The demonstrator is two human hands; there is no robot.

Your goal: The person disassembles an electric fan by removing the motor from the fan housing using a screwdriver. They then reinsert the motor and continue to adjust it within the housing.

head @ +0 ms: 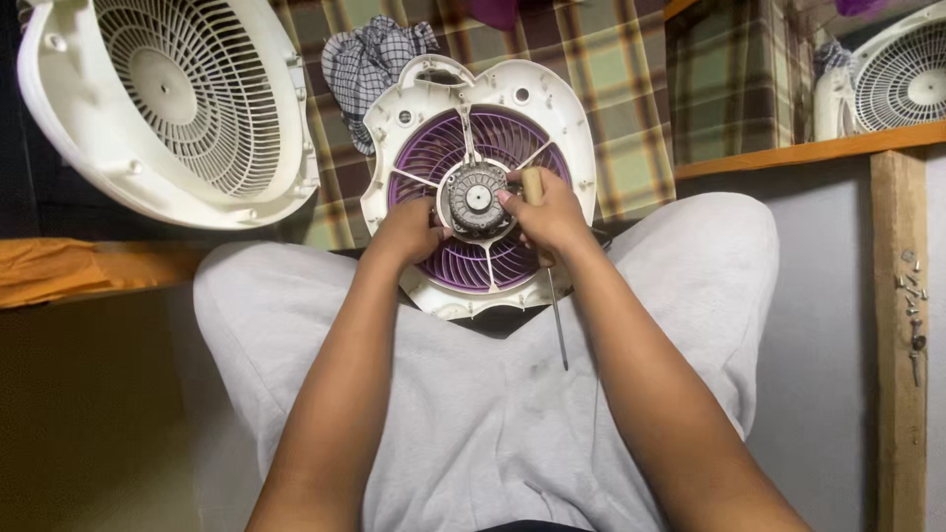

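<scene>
A white fan housing (552,108) with a purple blade wheel (434,148) rests upright against my knees. A round grey motor (478,197) sits at its centre. My left hand (409,232) touches the motor's left side with its fingertips. My right hand (547,212) presses on the motor's right side while holding a screwdriver (558,315); the wooden handle pokes up above my fingers and the thin metal shaft points down over my lap.
A white fan grille cover (168,99) lies at the upper left. A checked cloth (370,59) is bunched behind the housing, on a plaid sheet (611,69). Several loose screws (912,305) lie on a wooden post at right. Another white fan (892,79) stands on a shelf at upper right.
</scene>
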